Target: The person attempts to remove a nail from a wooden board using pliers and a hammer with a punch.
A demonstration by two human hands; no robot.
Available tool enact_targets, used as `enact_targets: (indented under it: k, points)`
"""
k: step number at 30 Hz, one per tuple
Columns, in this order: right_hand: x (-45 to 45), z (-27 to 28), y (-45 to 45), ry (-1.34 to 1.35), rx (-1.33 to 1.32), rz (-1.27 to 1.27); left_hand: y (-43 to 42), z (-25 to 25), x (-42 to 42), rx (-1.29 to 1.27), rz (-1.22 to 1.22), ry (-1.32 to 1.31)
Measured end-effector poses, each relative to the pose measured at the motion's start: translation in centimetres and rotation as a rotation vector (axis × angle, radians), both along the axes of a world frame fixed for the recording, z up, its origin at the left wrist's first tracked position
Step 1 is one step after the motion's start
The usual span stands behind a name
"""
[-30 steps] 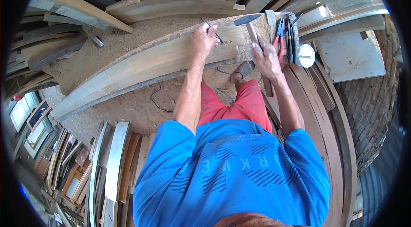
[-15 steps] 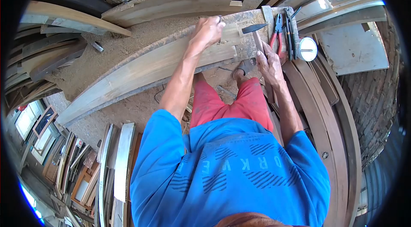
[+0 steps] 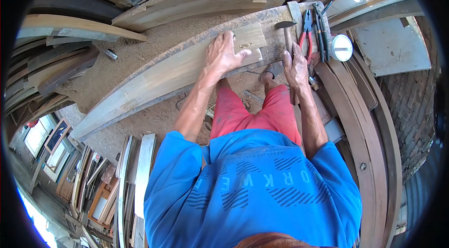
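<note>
My left hand (image 3: 221,54) lies on a long, curved, pale wooden board (image 3: 154,74), its thumb spread away from the fingers. The fingertips curl downward, so part of them is hidden. Notches and a small chipped spot mark the board's right end, just beyond this hand. My right hand (image 3: 296,66) is closed around the wooden handle of a hammer (image 3: 286,25). The dark hammer head lies over the bench, past the end of the board. Beside it are red-handled pliers (image 3: 307,30) and a dark-handled pincer-like tool (image 3: 321,33).
A round white container (image 3: 341,48) stands at the bench's right end. Sawdust covers the surface behind the board, with another curved timber (image 3: 187,6) farther back. Long curved planks (image 3: 362,140) are stacked on the right. More boards (image 3: 145,168) lean at the lower left.
My left hand has come down and left, from a closed pose near the board's end to lying spread on the board. The hammer has shifted slightly right with my right hand.
</note>
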State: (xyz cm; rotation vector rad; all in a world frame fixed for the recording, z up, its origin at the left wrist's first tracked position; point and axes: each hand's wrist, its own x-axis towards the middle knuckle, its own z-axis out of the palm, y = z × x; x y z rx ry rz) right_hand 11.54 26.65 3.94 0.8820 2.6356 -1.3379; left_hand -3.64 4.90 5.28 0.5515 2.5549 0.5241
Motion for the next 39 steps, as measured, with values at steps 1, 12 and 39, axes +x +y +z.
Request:
enact_targets:
  k: [1,12,39]
  points:
    - [0.0,-0.1,-0.1,-0.037,-0.02,-0.019,0.2,-0.4,0.6,-0.075,-0.057,0.141]
    - [0.5,-1.9,0.3,-0.073,-0.047,-0.091,-0.6,-2.9,1.5,0.206,0.011,0.077]
    - [1.8,-1.5,-0.7,-0.055,-0.176,-0.142,-1.8,-3.7,-3.0,0.194,-0.045,0.301]
